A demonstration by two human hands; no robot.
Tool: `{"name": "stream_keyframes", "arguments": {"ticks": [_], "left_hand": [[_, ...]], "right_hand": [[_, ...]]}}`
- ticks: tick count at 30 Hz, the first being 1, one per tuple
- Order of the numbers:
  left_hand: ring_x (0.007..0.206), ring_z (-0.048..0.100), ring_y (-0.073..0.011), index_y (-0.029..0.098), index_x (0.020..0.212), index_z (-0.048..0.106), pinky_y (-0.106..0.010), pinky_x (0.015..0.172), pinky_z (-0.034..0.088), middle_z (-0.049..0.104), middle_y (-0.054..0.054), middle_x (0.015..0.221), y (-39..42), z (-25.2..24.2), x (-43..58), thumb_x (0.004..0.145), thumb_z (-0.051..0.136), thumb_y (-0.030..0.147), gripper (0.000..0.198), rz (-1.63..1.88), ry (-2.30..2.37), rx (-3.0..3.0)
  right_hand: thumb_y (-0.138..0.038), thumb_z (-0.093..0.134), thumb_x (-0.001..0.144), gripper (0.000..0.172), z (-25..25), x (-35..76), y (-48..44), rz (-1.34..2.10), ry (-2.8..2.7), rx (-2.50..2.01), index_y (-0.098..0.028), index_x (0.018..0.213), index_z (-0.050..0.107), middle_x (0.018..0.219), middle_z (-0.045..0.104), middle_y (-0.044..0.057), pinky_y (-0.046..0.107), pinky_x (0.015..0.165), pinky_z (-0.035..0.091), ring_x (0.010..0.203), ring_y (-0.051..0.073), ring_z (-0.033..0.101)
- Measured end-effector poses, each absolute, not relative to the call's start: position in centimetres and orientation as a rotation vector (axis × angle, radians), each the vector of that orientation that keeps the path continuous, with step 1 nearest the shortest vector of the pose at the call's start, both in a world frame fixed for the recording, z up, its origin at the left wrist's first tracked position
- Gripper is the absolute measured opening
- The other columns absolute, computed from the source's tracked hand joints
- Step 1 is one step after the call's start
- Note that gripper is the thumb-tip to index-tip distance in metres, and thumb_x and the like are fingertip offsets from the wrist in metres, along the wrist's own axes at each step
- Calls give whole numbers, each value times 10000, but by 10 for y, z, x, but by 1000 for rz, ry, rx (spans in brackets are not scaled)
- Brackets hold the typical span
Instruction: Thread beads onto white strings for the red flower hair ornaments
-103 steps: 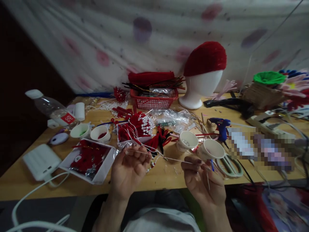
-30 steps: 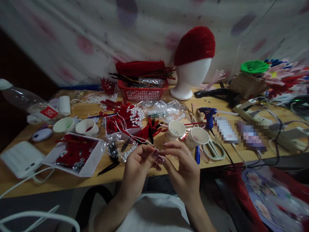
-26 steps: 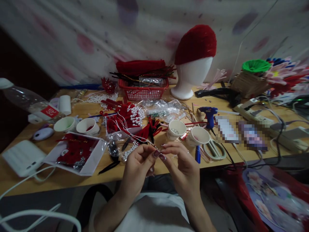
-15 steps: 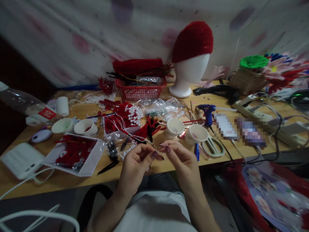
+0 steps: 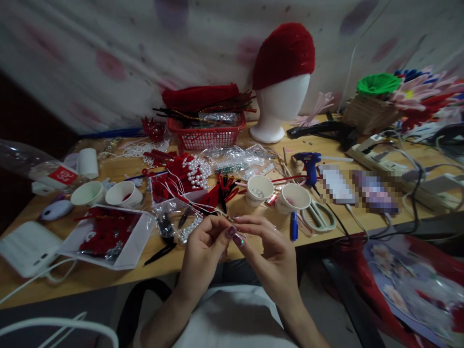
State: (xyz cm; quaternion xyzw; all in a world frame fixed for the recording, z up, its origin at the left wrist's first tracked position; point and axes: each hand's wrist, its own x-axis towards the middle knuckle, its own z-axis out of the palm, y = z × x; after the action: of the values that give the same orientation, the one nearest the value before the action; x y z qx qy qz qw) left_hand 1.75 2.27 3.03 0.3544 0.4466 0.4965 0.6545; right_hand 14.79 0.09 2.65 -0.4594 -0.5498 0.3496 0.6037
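My left hand (image 5: 206, 251) is closed in a pinch over the table's front edge, thumb and forefinger together on something too small to make out. Close against it, my right hand (image 5: 270, 253) has its thumb and fingers bent towards the same spot, the fingertips almost meeting those of the left. A thin bit of gold shows at the fingertips; its kind is hidden. Just beyond the hands lie white cords (image 5: 181, 191) and a bundle of red pieces tipped with white pearl beads (image 5: 197, 173). Paper cups with small beads, one cup (image 5: 260, 190) and another cup (image 5: 294, 198), stand behind the right hand.
A white foam head (image 5: 281, 104) wears a red cap (image 5: 284, 55) beside a red basket (image 5: 206, 137). Rightward are a blue glue gun (image 5: 308, 165), scissors (image 5: 319, 217), a blue marker (image 5: 294, 227) and a power strip (image 5: 384, 166). A white box (image 5: 128, 246) holds red pieces at left.
My right hand has shifted left, its fingertips closing in on the left hand's, and its fingers lie flatter. The left hand stays nearly in place. The view has tilted slightly.
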Motion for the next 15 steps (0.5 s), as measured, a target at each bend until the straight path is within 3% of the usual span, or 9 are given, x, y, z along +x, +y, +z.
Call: {"name": "stream_keyframes", "arguments": {"ticks": [15], "left_hand": [[453,400,-32,167,796,638,-128,412,290,552,57,583,20,30,19,757,821,449,339,1160,1028,877]], "right_hand": [[-181,694,902,100,22,142,1,869,-1102,-1002,-261,857,734,985,715,7,282,867,506,952,157,654]]}}
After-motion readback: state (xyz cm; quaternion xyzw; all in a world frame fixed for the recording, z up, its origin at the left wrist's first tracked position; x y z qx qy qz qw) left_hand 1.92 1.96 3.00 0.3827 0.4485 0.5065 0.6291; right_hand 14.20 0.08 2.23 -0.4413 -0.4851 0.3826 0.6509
